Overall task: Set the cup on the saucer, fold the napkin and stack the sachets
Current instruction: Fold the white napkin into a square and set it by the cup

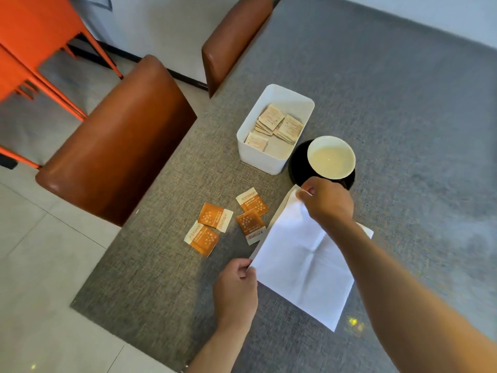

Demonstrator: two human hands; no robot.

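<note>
Napkin: white, creased in a cross, lying on the grey woven table with its near portion flat and its far-left edge lifted. Left hand pinches the nearer left corner between thumb and fingers. Right hand is closed on the farther corner, holding it up just in front of the saucer.

Cup: pale, wide-mouthed, standing upright on the black saucer; interior cream-coloured, and whether it holds liquid cannot be told.

White bin: rectangular, open-topped, touching or just beside the saucer on its left. Contents: pale beige packets, several leaning in overlapping rows toward the far end, one lying flatter at the near end. Print on them is too small to read.

Orange sachets: four, loose on the table to the left of the napkin, unstacked. Two lie overlapping at the left; two more sit nearer the napkin, also overlapping, the nearer one touching the napkin's edge.

Two brown chairs stand at the table's left side.
</note>
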